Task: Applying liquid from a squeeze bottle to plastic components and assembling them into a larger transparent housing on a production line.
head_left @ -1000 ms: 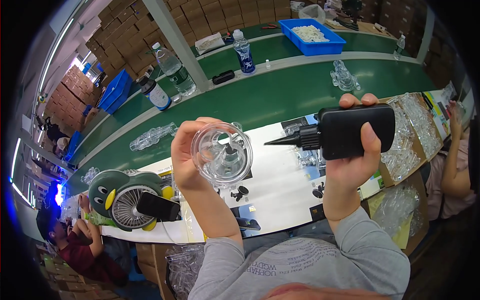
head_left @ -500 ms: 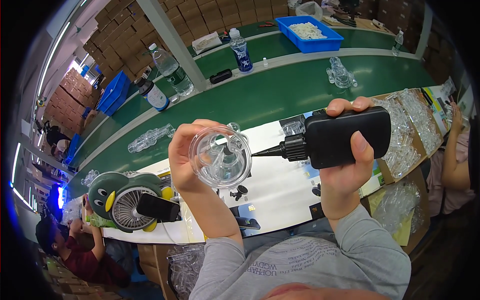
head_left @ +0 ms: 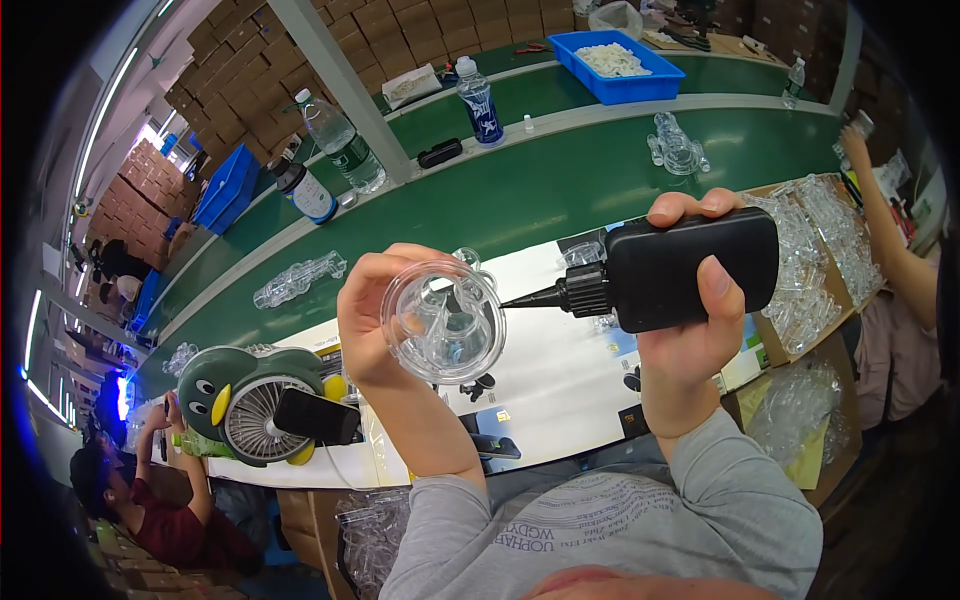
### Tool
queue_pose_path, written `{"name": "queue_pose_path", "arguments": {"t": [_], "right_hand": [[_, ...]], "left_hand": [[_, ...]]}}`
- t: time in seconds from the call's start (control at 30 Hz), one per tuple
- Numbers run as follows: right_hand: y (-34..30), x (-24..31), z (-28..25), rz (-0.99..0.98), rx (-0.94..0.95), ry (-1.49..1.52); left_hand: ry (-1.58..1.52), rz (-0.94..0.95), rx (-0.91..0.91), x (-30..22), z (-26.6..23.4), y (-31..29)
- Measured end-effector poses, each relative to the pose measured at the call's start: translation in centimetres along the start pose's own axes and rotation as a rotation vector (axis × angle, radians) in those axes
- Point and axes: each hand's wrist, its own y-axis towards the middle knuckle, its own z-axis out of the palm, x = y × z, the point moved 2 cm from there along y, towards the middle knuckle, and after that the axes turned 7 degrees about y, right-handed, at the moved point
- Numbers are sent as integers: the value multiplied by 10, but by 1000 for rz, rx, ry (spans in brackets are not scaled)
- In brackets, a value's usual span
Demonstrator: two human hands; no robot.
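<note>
Held up over the white table sheet is a clear plastic part with a round, cup-like rim, facing up toward me. My left hand is closed round its far left side, its fingertips partly hidden behind the clear wall. In my right hand lies a flat black squeeze bottle, thumb on the near side and fingers over the far side. Its thin black nozzle points left, the tip at the right edge of the part's rim; whether it touches I cannot tell.
Similar clear parts stand on the green belt, one at the left and one at the right. A penguin-shaped fan sits at left. Cardboard boxes of clear pieces lie at right. Two co-workers sit either side.
The clear part has turned slightly and its rim has dipped a little toward me; the bottle has barely moved. At far right, a co-worker's arm has reached forward over the belt.
</note>
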Motion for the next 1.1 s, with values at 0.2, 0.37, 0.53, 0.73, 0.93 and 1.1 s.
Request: {"name": "queue_pose_path", "arguments": {"t": [0.2,0.37,0.53,0.73,0.93,1.1], "right_hand": [[1,2,-3,-8,-7,-17],[0,1,-3,2,-17,-9],[0,1,-3,5,-24,-22],[2,-1,-1,-12,-40,-7],[9,-17,-11,-101,-23,-43],[21,-63,-25,-54,70,-436]], "left_hand": [[-158,2,218,4,-3,1],[-161,-7,216,1,0,-1],[-83,-52,120,-2,7,-5],[-26,-88,153,-1,3,-5],[105,-150,109,3,-9,12],[134,-51,-356,13,-43,18]]}}
